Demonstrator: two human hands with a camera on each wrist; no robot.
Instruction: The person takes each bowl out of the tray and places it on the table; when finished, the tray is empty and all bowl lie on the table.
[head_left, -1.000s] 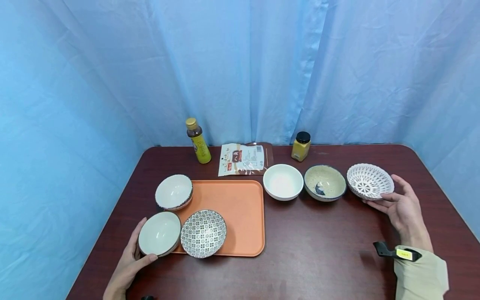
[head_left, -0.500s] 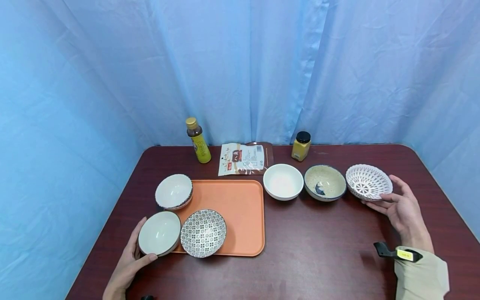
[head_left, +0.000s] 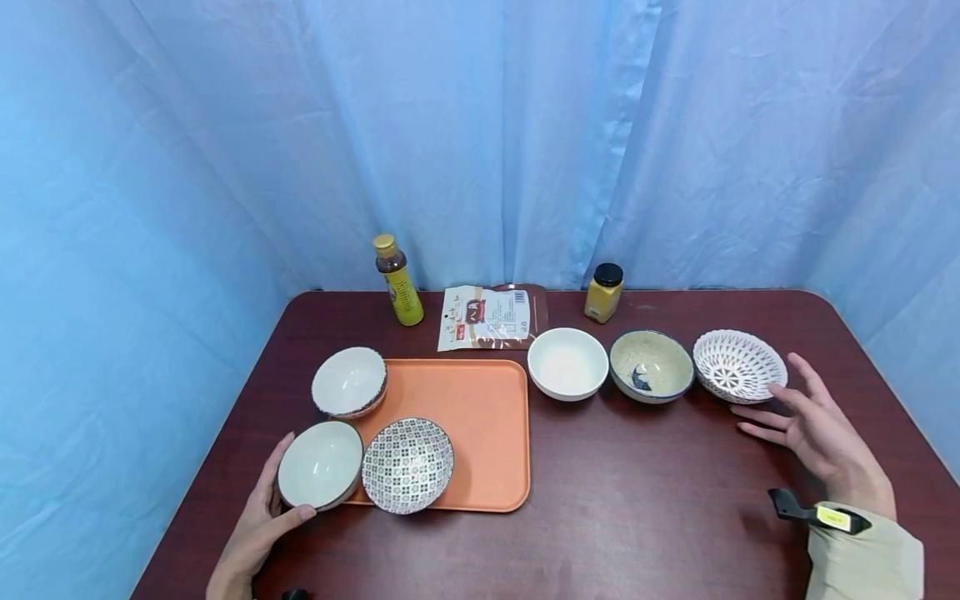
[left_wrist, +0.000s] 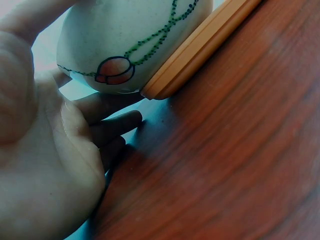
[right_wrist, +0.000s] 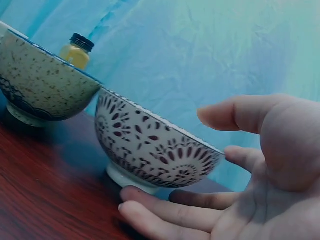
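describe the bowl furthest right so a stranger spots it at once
On the dark red table, look right of the orange tray. Past the white bowl and the speckled bowl, the patterned bowl ends the row. Dark petal-like marks, inside and out, set it apart from those two.

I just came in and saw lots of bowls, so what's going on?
Someone is reaching over a table with both hands. The left hand grips a pale bowl at the near left corner of an orange tray. The right hand is spread beside a purple-patterned bowl, the rightmost of three in a row, maybe touching it.
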